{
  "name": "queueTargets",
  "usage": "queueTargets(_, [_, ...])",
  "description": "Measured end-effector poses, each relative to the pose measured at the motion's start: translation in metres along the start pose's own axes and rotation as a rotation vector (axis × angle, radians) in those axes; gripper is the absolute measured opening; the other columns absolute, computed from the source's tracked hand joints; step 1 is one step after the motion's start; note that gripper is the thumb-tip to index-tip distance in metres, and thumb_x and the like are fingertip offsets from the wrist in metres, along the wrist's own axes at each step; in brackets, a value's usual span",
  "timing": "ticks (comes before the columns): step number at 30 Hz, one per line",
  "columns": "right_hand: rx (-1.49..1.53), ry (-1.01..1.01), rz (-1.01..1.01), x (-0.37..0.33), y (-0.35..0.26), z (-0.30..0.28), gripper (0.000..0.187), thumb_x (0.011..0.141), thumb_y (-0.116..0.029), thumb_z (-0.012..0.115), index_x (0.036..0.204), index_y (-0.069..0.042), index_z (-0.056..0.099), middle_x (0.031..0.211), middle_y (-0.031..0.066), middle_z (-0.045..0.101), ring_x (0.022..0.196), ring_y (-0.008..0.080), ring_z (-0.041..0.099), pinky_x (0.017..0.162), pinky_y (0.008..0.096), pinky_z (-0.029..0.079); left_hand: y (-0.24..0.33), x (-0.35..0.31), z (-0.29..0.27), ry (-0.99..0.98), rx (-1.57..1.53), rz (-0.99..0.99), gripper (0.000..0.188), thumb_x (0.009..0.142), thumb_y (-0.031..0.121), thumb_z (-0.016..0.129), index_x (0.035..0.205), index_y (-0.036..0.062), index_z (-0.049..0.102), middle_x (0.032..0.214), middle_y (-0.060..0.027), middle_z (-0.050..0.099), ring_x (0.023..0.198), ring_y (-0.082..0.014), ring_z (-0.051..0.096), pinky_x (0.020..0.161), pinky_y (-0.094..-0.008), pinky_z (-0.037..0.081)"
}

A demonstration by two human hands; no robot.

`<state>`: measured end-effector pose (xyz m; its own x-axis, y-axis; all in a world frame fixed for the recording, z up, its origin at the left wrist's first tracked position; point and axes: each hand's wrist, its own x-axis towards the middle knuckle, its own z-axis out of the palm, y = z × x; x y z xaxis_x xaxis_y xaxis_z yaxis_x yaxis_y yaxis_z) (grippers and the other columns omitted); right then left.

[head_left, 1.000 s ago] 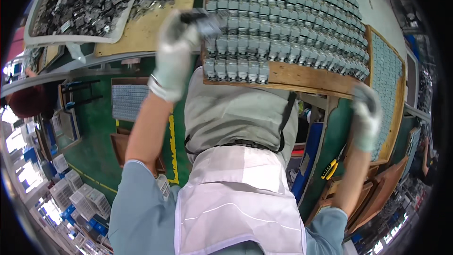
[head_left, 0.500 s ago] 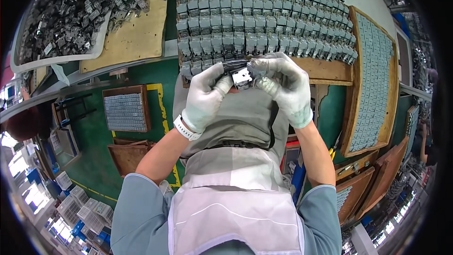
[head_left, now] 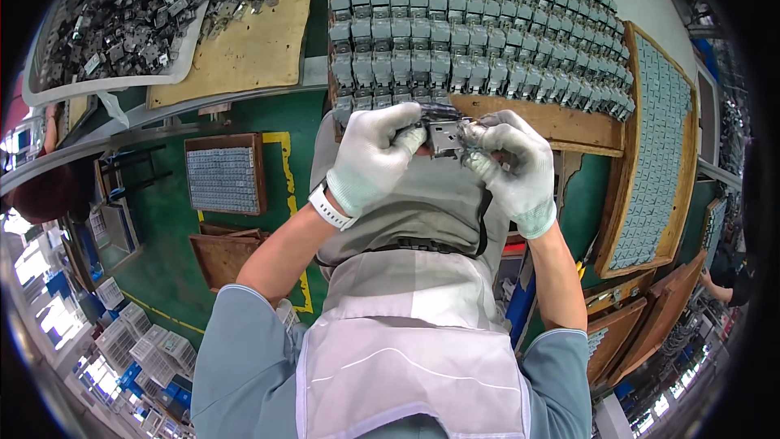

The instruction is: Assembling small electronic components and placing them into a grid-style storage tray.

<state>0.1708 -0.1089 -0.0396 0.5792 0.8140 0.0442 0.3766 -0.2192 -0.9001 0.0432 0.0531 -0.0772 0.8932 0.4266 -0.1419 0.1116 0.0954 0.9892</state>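
Observation:
A small boxy metal part (head_left: 444, 139) with a dull silver face and a dark upper edge is held in front of my lap. My gloved left hand (head_left: 374, 150) pinches its left side between thumb and fingers. At its right side, the curled fingers of my gloved right hand (head_left: 520, 164) close on the same part, fingertips darkened with grime. Just beyond my hands, rows of small grey blocks with metal fittings (head_left: 479, 34) stand on a wooden tray (head_left: 561, 123). The fingers hide part of the held piece.
At the far left, a pale plastic bin (head_left: 175, 73) heaped with loose metal parts stands by a tan board (head_left: 252, 57). A second wooden tray (head_left: 621, 219) of grey blocks leans at the right. Another filled tray (head_left: 258, 175) lies on the green floor, and a person's arm (head_left: 717, 287) shows far right.
The metal part has tilted in my hands, its face now duller instead of bright white. Both hands still hold it. The whole view has shifted slightly.

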Motion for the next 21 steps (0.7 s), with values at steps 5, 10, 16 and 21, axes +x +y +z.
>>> queueTargets(5, [0.099,0.003,0.056,-0.007,0.01,0.002,0.047,0.075,-0.011,0.08,0.116,0.004,0.062,0.109,0.0097,0.061,0.096,0.017,0.061,0.078,0.0271,0.051,-0.016,0.0,0.0,-0.007,-0.065,0.02,0.017,0.087,-0.005,0.059,0.102,-0.0109,0.064,0.079,-0.0087,0.068,0.072,-0.0075,0.061,0.065,-0.0245,0.05])
queueTargets(10, [0.164,-0.125,0.074,-0.016,0.034,-0.007,0.057,0.071,-0.032,0.086,0.103,0.004,0.056,0.106,0.0058,0.06,0.082,0.0106,0.051,0.068,0.0248,0.044,0.001,0.0,0.004,-0.133,0.148,0.126,0.012,0.083,-0.006,0.06,0.095,-0.0062,0.064,0.078,-0.0166,0.065,0.067,-0.0153,0.063,0.059,-0.0286,0.048])
queueTargets(16, [0.239,-0.101,0.128,-0.02,0.039,-0.005,0.074,0.067,-0.037,0.088,0.118,0.005,0.054,0.114,0.0071,0.06,0.086,0.0101,0.052,0.068,0.0248,0.045,-0.008,-0.015,0.027,0.088,0.206,0.213,0.013,0.085,-0.005,0.057,0.096,-0.0046,0.064,0.075,-0.0161,0.062,0.066,-0.0229,0.064,0.059,-0.0307,0.049])
queueTargets(21, [0.365,-0.096,0.266,-0.034,0.026,0.012,0.101,0.068,-0.033,0.089,0.144,0.002,0.032,0.122,0.0073,0.055,0.095,0.0102,0.054,0.078,0.0225,0.048,-0.02,-0.013,0.043,0.346,0.122,0.275,0.021,0.086,-0.005,0.055,0.104,-0.0019,0.066,0.077,-0.0166,0.065,0.069,-0.0237,0.067,0.063,-0.0323,0.051])
